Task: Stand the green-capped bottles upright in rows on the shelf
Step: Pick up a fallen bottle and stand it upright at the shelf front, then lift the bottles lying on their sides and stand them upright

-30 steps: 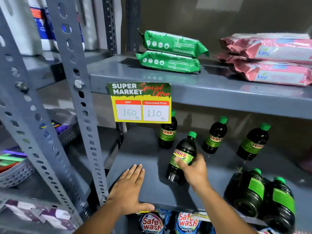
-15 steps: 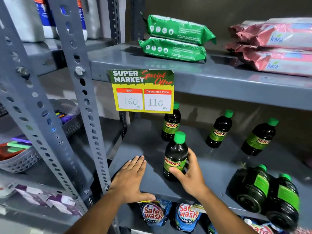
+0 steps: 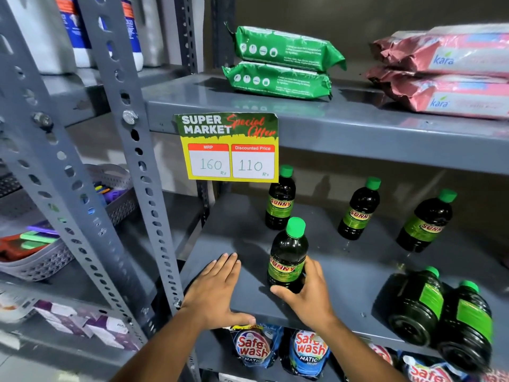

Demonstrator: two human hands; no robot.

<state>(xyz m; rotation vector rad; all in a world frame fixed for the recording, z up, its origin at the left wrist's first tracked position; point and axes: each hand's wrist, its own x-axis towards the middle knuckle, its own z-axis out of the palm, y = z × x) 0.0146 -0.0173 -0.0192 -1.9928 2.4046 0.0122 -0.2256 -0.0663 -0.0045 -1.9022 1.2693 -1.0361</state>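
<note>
A dark green-capped bottle (image 3: 287, 257) stands upright near the front of the grey middle shelf (image 3: 355, 282). My right hand (image 3: 308, 296) wraps around its base from the right. My left hand (image 3: 217, 290) lies flat on the shelf's front left corner, fingers together, holding nothing. Three more bottles stand upright in a row at the back: one at the left (image 3: 280, 202), one in the middle (image 3: 359, 210), one at the right (image 3: 428, 221). Two bottles lie on their sides at the front right, bases toward me (image 3: 416, 307) (image 3: 468, 326).
A yellow price tag (image 3: 228, 148) hangs from the upper shelf's edge. Green packs (image 3: 278, 64) and pink packs (image 3: 446, 75) lie on the upper shelf. Detergent pouches (image 3: 281, 348) sit below. A perforated upright post (image 3: 137, 166) and a grey basket (image 3: 55, 235) stand left.
The bottle in my right hand went from tilted to upright and settled near the shelf's front. My left hand stayed flat on the shelf. The view has tilted slightly down.
</note>
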